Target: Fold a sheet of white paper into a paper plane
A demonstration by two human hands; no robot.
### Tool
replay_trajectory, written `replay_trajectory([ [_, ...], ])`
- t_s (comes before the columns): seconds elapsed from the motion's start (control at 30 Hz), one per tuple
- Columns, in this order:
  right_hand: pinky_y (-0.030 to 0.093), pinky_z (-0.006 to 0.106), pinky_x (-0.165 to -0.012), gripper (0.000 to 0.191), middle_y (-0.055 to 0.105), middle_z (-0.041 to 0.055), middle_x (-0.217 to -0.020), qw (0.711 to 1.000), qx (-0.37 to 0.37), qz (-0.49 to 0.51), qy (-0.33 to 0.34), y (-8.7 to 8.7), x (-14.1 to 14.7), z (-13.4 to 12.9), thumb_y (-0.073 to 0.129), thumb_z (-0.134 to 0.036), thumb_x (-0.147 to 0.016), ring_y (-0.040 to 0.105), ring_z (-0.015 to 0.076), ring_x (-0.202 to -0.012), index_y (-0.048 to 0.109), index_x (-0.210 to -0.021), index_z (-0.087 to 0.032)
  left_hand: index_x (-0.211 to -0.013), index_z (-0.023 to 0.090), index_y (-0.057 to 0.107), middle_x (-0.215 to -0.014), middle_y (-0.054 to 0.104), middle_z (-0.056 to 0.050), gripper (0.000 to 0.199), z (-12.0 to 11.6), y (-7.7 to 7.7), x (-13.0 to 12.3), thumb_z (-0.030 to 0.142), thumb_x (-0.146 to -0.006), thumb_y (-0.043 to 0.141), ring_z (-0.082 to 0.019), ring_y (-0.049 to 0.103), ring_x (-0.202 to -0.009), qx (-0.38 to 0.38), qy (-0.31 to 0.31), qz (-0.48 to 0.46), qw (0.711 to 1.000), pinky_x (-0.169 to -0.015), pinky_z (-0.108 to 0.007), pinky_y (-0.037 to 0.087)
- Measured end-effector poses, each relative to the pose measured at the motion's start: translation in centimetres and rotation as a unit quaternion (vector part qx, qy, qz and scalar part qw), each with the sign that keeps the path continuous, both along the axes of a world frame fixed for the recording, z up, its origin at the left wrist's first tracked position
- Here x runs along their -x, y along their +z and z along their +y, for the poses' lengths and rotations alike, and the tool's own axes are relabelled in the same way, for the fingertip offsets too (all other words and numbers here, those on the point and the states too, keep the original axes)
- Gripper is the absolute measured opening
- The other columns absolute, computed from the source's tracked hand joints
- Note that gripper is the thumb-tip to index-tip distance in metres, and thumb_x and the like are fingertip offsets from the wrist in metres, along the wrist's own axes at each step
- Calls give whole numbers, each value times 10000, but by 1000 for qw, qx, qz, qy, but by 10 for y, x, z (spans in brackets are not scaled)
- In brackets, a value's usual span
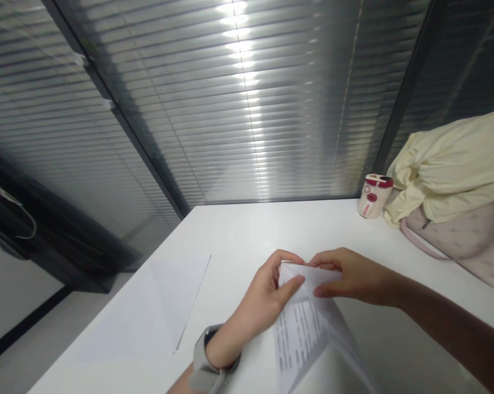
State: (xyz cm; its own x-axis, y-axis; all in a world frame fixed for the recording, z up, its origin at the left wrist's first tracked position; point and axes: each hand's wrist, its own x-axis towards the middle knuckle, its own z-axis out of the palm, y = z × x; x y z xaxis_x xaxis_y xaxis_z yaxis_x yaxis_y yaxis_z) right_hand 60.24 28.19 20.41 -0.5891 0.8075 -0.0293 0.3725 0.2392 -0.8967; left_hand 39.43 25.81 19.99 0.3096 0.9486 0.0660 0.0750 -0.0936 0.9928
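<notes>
We hold a printed paper between our two hands above the near part of the white desk. Our left hand is closed on its upper left part, thumb flat on the front and fingers curled behind the top edge. Our right hand pinches the upper right part, thumb on the face, fingers bent over the top. The paper is folded, one flap slanting down to the right; we cannot tell whether its lower end touches the desk. A grey-strapped watch circles our left wrist. White sheets lie on the desk to the left; a cream-and-red cup stands at the far right, beside a pale yellow cloth draped over a pink bag.
</notes>
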Motion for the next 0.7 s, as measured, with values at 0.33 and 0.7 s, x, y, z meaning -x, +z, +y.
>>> replay_trajectory([
  [0.33,440,253,-598,318,684,28,-782,975,139,158,-72,-22,10,-5,779,-331,-637,612,180,-713,681,-856,-123,-729,108,691,-588,631,-30,283,7,-19,4,365,-661,790,-125,539,-479,164,8,-74,984,-448,-213,363],
  [0.7,410,225,-531,200,662,-7,-689,967,152,163,-125,-37,21,-8,753,-162,-573,577,150,-625,672,-754,-129,-617,103,671,-523,578,-10,308,4,-34,-1,393,-653,770,-92,470,-439,155,45,-31,986,-410,-187,314],
])
